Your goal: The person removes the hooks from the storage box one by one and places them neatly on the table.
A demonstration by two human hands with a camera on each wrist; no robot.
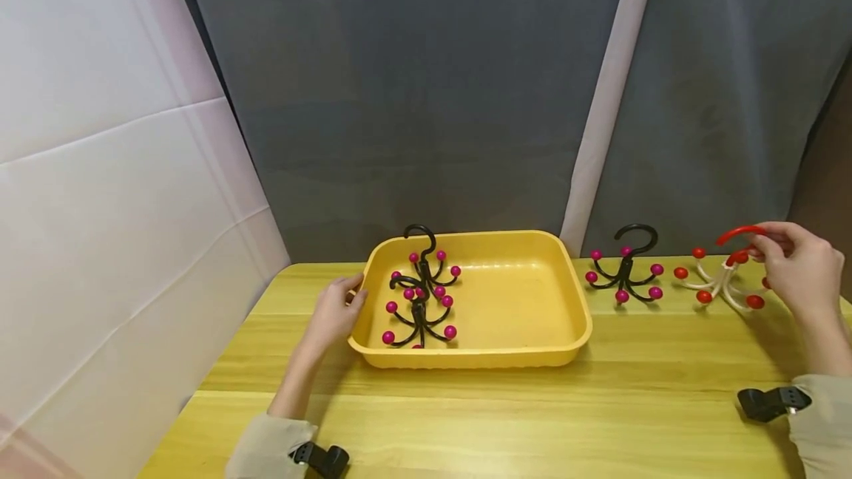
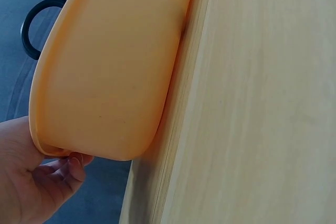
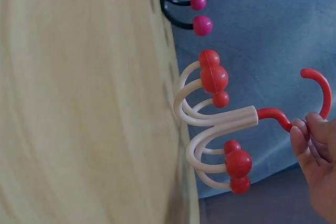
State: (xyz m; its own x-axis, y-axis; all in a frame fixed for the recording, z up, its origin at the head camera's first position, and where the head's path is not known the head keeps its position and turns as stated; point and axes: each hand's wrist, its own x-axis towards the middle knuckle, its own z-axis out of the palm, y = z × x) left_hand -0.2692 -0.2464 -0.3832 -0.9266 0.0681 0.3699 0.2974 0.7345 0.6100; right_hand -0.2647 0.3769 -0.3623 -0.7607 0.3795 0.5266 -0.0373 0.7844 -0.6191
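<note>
My right hand (image 1: pixel 802 268) pinches the red hook of a multi-arm hanger (image 3: pixel 231 121) with cream arms and red ball tips. In the right wrist view the fingers grip the hook's lower curve, and the hanger stands upright with its arms close over the table. At the left end of a yellow plastic tray (image 1: pixel 512 357), my left hand (image 1: pixel 338 309) grips the rim, thumb on one side and fingers curled under it. Inside the tray's left half sit two black hangers with magenta ball tips, a front one (image 1: pixel 419 316) and a back one (image 1: pixel 423 268).
Another black hanger with magenta balls (image 1: pixel 626 272) stands on the wooden table (image 1: pixel 466 420) between the tray and the cream hanger. A grey curtain (image 1: pixel 426 94) hangs behind the table's back edge, and a white cloth wall (image 1: pixel 120 205) rises on the left.
</note>
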